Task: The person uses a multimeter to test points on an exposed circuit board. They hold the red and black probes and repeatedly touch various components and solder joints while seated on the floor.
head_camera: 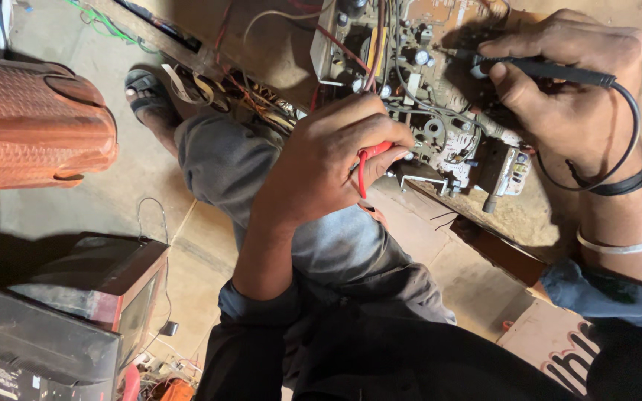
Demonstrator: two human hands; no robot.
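A dusty circuit board (440,141) crowded with capacitors, coils and wires lies on the floor in front of me. My left hand (328,160) is closed around a red test probe (371,154), whose tip rests at the board's near edge. My right hand (570,85) pinches a black test probe (551,72) like a pen, its metal tip touching the upper part of the board. A black lead (631,141) loops from that probe past my wrist, which carries a black band and a metal bangle.
An orange plastic stool (35,122) lies at the left. A small old television set (105,286) stands at lower left with cables beside it. My bent knee in grey trousers (247,160) and sandalled foot (150,96) sit beside a tangle of wires (254,100).
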